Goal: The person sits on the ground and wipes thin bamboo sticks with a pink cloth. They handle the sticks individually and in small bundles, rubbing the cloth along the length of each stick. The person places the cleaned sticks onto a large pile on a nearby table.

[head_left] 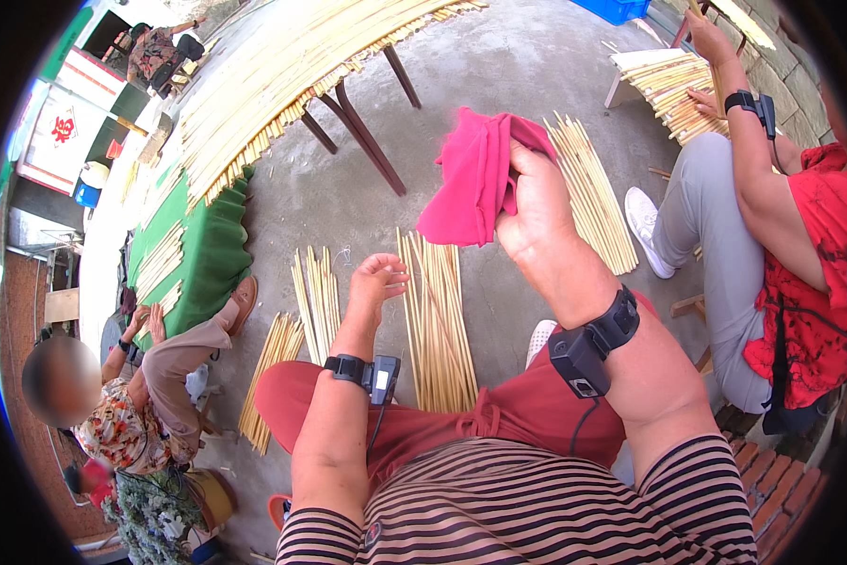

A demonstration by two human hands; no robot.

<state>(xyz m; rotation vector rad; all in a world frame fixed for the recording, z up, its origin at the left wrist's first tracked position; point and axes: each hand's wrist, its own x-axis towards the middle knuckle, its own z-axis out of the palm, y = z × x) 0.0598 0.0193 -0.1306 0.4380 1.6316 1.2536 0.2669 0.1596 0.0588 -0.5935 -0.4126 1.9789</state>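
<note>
My right hand (541, 202) is raised in front of me, thumb and fingers closed on a folded crimson cloth (471, 179). The cloth hangs in loose folds to the left of the hand. Lower and further left is my left hand (383, 275), its fingers loosely bent and apart, with nothing seen in them. Beneath the hands, a bundle of thin pale sticks (438, 330) lies on the ground between my knees. A smaller stick bundle (317, 299) lies just left of my left hand, and another stick bundle (588, 193) lies beyond my right wrist.
A long table piled with sticks (282, 85) stands ahead, its dark legs (362, 137) reaching the concrete floor. A person in red (800, 217) sits close on my right by a low stick-covered table (668, 89). Another person (136, 395) sits left, at a green-covered table (202, 235).
</note>
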